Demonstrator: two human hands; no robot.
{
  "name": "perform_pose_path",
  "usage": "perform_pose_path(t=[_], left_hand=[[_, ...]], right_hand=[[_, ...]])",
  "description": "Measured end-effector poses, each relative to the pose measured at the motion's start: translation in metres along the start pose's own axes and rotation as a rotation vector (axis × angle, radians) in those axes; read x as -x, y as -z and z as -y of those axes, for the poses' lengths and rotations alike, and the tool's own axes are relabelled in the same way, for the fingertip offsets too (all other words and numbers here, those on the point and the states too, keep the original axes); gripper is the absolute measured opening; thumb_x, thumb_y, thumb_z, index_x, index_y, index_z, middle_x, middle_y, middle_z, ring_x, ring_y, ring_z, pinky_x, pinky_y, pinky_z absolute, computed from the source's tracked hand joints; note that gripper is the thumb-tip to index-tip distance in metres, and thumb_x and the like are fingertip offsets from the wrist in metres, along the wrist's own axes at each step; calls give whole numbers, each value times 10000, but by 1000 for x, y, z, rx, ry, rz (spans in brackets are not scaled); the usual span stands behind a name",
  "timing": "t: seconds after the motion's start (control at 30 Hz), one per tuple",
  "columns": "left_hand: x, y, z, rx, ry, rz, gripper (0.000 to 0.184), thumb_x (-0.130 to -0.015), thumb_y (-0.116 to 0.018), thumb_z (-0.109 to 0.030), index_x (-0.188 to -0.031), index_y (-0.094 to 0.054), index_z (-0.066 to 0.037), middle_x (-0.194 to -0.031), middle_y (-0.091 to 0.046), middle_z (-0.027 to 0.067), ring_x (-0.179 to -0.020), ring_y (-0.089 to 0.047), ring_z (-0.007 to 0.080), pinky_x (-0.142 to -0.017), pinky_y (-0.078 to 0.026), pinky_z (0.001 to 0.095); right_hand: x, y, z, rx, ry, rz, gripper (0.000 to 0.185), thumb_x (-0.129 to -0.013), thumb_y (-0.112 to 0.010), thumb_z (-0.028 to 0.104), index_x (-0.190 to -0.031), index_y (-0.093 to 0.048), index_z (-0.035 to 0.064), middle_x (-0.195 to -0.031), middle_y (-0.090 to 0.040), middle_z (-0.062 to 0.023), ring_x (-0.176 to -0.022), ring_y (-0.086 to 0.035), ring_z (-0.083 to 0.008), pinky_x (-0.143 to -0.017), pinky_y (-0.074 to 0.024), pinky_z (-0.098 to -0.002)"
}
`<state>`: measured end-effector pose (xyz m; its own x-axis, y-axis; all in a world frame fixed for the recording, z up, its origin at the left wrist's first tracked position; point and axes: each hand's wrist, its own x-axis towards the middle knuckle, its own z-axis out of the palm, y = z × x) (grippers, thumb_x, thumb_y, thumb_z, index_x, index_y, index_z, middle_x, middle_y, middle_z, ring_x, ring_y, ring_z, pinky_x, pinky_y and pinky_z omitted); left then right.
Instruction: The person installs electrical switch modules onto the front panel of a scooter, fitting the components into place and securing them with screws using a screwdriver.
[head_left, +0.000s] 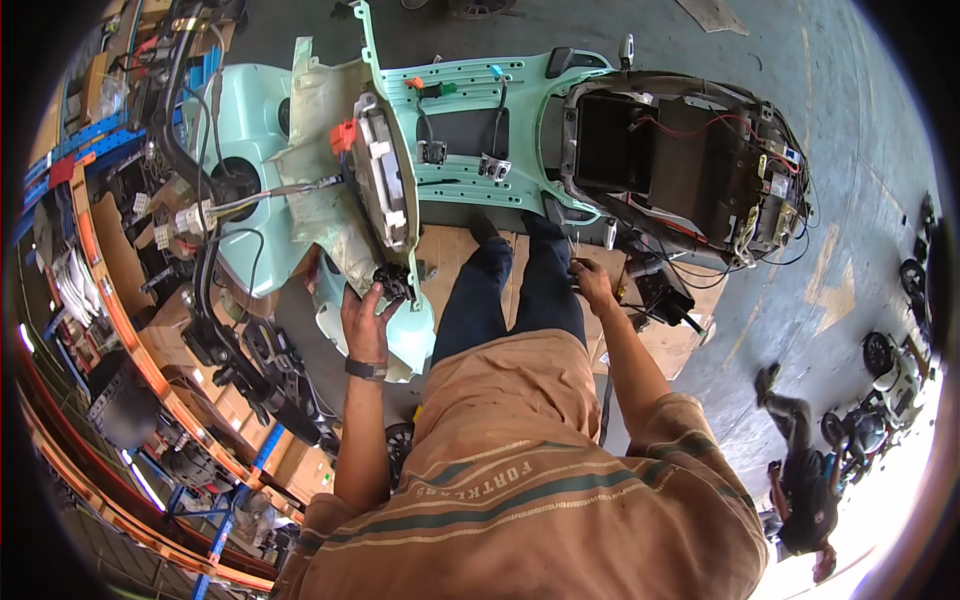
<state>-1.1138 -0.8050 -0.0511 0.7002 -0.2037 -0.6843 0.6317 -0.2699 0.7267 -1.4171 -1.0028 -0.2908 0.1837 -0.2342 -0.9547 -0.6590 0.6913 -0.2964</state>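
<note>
A partly stripped mint-green scooter lies across the view. Its raised front panel point(345, 225) has the pale inner side showing, with a long grey-and-white instrument unit point(383, 175) and a red connector point(343, 135) on it. My left hand point(365, 320) is closed at the panel's lower end, thumb and fingers beside a small black part point(395, 283). Near my right thigh, my right hand point(595, 285) has its fingers pinched together; whatever is between them is too small to make out. Wires with a white plug point(195, 217) run from the panel toward the handlebar point(205, 270).
The green footboard point(465, 180) carries two loose switch parts on cables. Behind it is the open seat bay point(655, 155) with exposed wiring. Cardboard point(690, 345) lies underfoot. Orange-and-blue shelving point(130, 300) stands left. A person point(805, 480) and parked scooters point(890, 370) are at the right.
</note>
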Motion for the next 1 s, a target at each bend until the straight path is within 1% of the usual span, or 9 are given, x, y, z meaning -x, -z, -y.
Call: perform_pose_path(t=[0.13, 0.27, 0.3, 0.53, 0.67, 0.73, 0.87, 0.93, 1.0], left_hand=[[-12, 26, 19, 20, -72, -104, 572, -885, -638, -90, -1384, -372, -3, -1120, -516, 104, -1030, -571, 223, -873, -572, 476], [-21, 40, 31, 23, -127, -130, 585, -876, -631, -74, -1392, -366, 2, -1194, -516, 124, -1112, -552, 245, -909, -556, 497], [-24, 40, 32, 34, -144, -121, 583, -875, -629, -75, -1393, -369, -3, -1239, -516, 133, -1139, -551, 255, -920, -549, 502], [-39, 53, 56, 94, -266, -85, 646, -863, -612, -39, -1445, -332, -30, -1352, -516, 122, -1209, -537, 263, -973, -501, 554], [-35, 80, 87, 91, -346, -92, 631, -873, -596, -15, -1441, -321, -22, -1372, -494, 127, -1186, -551, 247, -961, -516, 522], [-28, 72, 110, -37, -205, -394, 631, -864, -573, -42, -1436, -315, -115, -1326, -532, 126, -1233, -518, 289, -941, -513, 564], [-16, 48, 146, -56, 68, -365, 679, -849, -606, -76, -1455, -298, -78, -1324, -525, 172, -1237, -518, 304, -919, -537, 487], [-15, 47, 171, -232, 153, -137, 633, -862, -585, -54, -1444, -338, -73, -1296, -544, 170, -1207, -539, 287, -911, -542, 481], [-23, 40, 189, -289, 148, -20, 561, -872, -543, 0, -1414, -401, -36, -1274, -558, 164, -1189, -561, 252, -980, -470, 350]], right_hand=[[-26, -34, 26, 355, 110, -41, 391, -941, -596, 305, -1197, -627, 12, -982, -682, -84, -863, -636, -181, -746, -515, -321], [-47, -86, 77, 226, 243, 5, 420, -919, -615, 346, -1173, -632, 12, -966, -692, -115, -885, -651, -200, -810, -498, -314], [-54, -93, 92, 358, 233, 23, 464, -896, -598, 365, -1209, -621, 23, -1167, -648, -238, -1137, -597, -390, -969, -468, -416], [-180, -203, 268, 750, 912, -135, 254, -878, -559, 134, -1114, -639, 88, -1189, -605, -153, -1114, -580, -368, -917, -500, -478], [-266, -264, 313, 1083, 1109, -276, 273, -952, -467, 185, -1163, -619, 104, -1236, -586, -113, -1176, -535, -294, -963, -423, -470], [-297, -284, 318, 1232, 1081, -302, 273, -952, -481, 201, -1172, -616, 113, -1201, -602, -91, -1153, -548, -261, -999, -358, -490], [-317, -292, 306, 1292, 1029, -320, 265, -951, -486, 198, -1166, -608, 101, -1173, -605, -107, -1144, -556, -261, -972, -403, -474], [-310, -286, 308, 1145, 1123, -286, 249, -941, -492, 178, -1141, -601, 77, -1153, -601, -138, -1125, -569, -276, -929, -456, -454], [-277, -275, 321, 1061, 1219, -262, 253, -929, -499, 166, -1146, -580, 65, -1144, -599, -148, -1125, -568, -296, -911, -474, -450]])
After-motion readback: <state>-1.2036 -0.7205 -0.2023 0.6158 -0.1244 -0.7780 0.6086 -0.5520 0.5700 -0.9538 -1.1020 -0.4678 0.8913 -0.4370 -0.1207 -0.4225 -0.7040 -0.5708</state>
